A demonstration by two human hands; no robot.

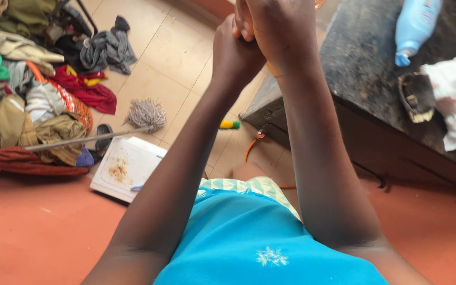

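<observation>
You had both hands up in front of you, pressed together: left hand point(236, 55) bunched into a fist, right hand point(281, 31) wrapped over it from the far side. Fingers on both were curled in tight, no gap showing. Whether they gripped anything inside, can't tell; the backs of the hands hid it. Only hint was an orange bit point(271, 69) peeking out under the heel of the right hand, touching it, too small to name.

Step in hand, as I read it: a squeeze or rub, hand vs hand, held above the floor point(159, 58) just beside the corner of the dark surface point(365, 68). Any next move w/ that orange bit would call for the fingers to loosen first.

On the surface, well apart from your hands: a blue bottle point(415, 24) lying down and a crumpled rag point(455, 95). Left of you on the floor: mop point(143, 113), white board point(127, 166), heap of clothes point(22, 89).
</observation>
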